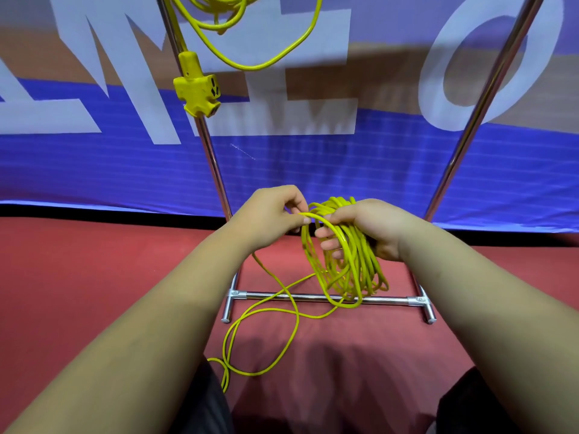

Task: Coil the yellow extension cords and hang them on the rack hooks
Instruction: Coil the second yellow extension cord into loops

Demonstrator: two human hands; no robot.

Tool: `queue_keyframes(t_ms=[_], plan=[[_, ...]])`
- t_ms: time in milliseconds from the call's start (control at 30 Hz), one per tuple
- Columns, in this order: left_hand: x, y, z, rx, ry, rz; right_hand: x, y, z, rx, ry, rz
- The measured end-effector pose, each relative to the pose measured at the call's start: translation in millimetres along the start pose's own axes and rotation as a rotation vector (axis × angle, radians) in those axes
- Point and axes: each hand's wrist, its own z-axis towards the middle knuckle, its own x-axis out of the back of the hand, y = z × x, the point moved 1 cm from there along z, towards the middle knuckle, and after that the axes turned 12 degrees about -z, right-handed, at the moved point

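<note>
Yellow extension cord (354, 264) mid-coil: loops gripped in right hand (376, 223), newest loop pinched by left hand (269, 219), just above rack base bar (385, 299). In front of that bar, loose tail (297, 321) trailing (a few turns' worth). Next, likely: drawing up slack, then hanging.

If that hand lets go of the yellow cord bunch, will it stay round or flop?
Probably flop: the coiled yellow extension cord sags in loops below the right hand gripping it. Its loose tail lies in soft curves on the red carpet, so it likely bends easily. Loops would probably spread, not roll.
</note>
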Motion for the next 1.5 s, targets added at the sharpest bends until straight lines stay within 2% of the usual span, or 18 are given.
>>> queue_keyframes(t_ms=[67, 167, 267, 333, 400, 533, 667, 733, 833, 933, 1067, 1200, 1367, 1433, 1500], plan=[[1.3, -4.8, 0.2, 0.036, -0.004, 0.015, -6.1, -2.1, -2.5, 0.021, -0.029, -0.005], [2.9, -17.9, 2.2, 0.165, -0.075, 0.108, -6.9, -3.7, -0.2, 0.066, 0.024, 0.073], [4.6, -40.2, -1.5, 0.361, -0.43, 0.095, -0.7, -5.4, 3.7, 0.119, 0.036, 0.204], [4.7, -54.2, -4.4, 0.385, -0.558, 0.128, 4.1, -5.8, 3.8, 0.144, 0.037, 0.209], [7.3, -60.3, -1.5, 0.343, -0.469, 0.21, 8.3, -6.5, 1.4, 0.149, 0.055, 0.148], [25.0, -55.4, 13.2, 0.129, -0.145, 0.453, 14.9, -6.4, -3.1, 0.101, 0.1, 0.094], [28.3, -40.8, 16.5, -0.112, -0.067, 0.558, 14.0, -0.9, 0.0, 0.079, 0.111, 0.164], [20.1, -27.5, 15.2, -0.211, -0.056, 0.618, 8.7, 0.4, 0.3, 0.081, 0.086, 0.119], [8.6, -16.6, 17.7, -0.265, -0.012, 0.575, -1.8, 0.0, 0.1, 0.097, 0.042, 0.061], [5.0, -14.2, 17.3, -0.24, 0.009, 0.425, -7.8, -1.2, 2.6, 0.11, 0.041, 0.063], [8.5, -25.6, 10.9, -0.068, 0.04, 0.307, -9.7, -1.7, 5.9, 0.156, -0.027, 0.041], [6.5, -45.1, 11.6, 0.174, -0.107, 0.216, -9.9, -1.9, 7.3, 0.2, -0.014, 0.082], [-6.3, -73.6, 10.6, 0.347, -0.344, 0.282, -3.3, -3.6, 7.6, 0.29, 0.012, 0.172], [-9.0, -75.3, 13.9, 0.35, -0.297, 0.267, 1.3, -4.7, 6.6, 0.288, 0.046, 0.128], [-7.0, -73.1, 20.6, 0.31, -0.175, 0.306, 5.7, -4.8, 5.3, 0.264, 0.088, 0.034]])
